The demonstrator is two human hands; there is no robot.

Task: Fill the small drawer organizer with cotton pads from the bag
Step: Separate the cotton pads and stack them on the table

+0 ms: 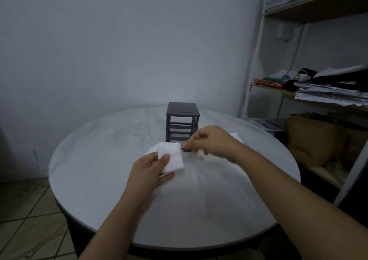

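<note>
The left hand (151, 168) is gripping a stack of cotton pads (172, 156) over the middle of the table (95, 180). The right hand (209, 142) is pinching the stack's right corner. The drawer organizer (182, 118) is standing just beyond both hands, toward the far edge.

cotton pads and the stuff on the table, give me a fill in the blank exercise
1. The hand holding the cotton pads is the person's ___ one.
2. The organizer stands on a table whose top is ___.
3. The clear bag lies to the organizer's ___.

Missing words: left; round; left
</note>
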